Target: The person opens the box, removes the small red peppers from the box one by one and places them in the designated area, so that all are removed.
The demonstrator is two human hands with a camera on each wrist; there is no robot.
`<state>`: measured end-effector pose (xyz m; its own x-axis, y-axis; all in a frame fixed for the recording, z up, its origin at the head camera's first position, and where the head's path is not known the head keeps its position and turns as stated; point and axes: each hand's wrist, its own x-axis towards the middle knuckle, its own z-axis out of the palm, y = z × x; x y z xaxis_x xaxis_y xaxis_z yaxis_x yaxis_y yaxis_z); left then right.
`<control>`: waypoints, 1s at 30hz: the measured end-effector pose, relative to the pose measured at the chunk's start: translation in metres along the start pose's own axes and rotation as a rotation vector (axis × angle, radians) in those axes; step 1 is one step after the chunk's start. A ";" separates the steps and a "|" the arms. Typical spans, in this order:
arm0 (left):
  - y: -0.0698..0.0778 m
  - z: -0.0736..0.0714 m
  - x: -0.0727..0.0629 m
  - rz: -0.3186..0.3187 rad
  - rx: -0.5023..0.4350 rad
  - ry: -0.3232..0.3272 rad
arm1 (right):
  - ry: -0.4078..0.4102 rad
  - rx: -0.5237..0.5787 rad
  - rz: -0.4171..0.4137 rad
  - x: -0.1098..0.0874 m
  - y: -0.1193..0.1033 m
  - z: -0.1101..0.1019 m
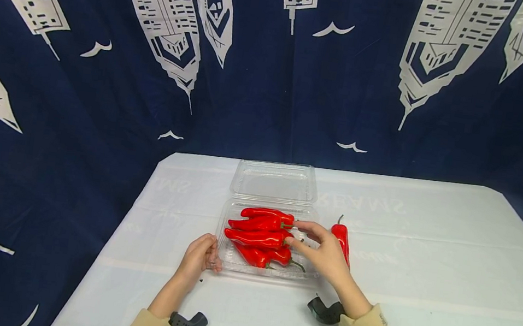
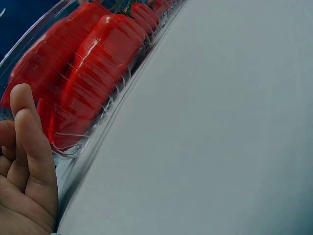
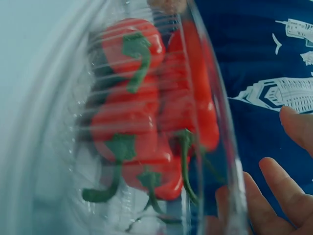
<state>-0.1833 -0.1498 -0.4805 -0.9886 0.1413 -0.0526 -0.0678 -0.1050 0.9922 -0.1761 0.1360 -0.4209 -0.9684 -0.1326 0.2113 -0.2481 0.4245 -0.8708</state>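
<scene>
Several red chili peppers (image 1: 254, 237) with green stems lie piled in the base of a clear plastic clamshell container (image 1: 240, 268). Its lid (image 1: 274, 180) is folded back flat, away from me. My left hand (image 1: 200, 254) holds the container at its near left corner; the left wrist view shows its fingers (image 2: 34, 152) bent against the ribbed wall. Above the stem ends, my right hand (image 1: 324, 251) reaches over the container's right side, thumb and fingers spread apart. Those fingers (image 3: 279, 186) show empty in the right wrist view, beyond the container rim. Another red pepper (image 1: 342, 238) lies outside, just right of the container.
A white cloth covers the table (image 1: 425, 273), with a dark blue printed curtain (image 1: 269, 103) hanging behind it. Black wrist devices (image 1: 189, 323) sit near both sleeves. Small dark specks dot the cloth near the container.
</scene>
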 end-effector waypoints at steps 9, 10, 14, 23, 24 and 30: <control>0.001 0.001 -0.001 -0.015 -0.005 0.015 | -0.005 -0.030 -0.006 -0.001 0.002 0.011; 0.001 0.001 -0.001 -0.015 -0.005 0.016 | -0.004 -0.034 -0.013 -0.001 0.002 0.012; 0.000 0.000 0.000 -0.014 -0.002 0.016 | 0.005 -0.050 -0.043 -0.002 0.004 0.018; -0.003 0.000 0.001 -0.001 0.006 0.018 | 0.008 -0.121 -0.052 -0.004 0.001 0.025; -0.003 0.000 0.001 -0.001 0.005 0.018 | 0.006 -0.125 -0.051 -0.004 0.001 0.025; -0.003 -0.001 0.001 -0.004 0.007 0.019 | -0.020 -0.096 -0.041 -0.005 0.001 0.029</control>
<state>-0.1846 -0.1498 -0.4835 -0.9907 0.1225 -0.0588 -0.0710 -0.0980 0.9927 -0.1709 0.1110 -0.4357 -0.9569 -0.1689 0.2364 -0.2899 0.5025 -0.8145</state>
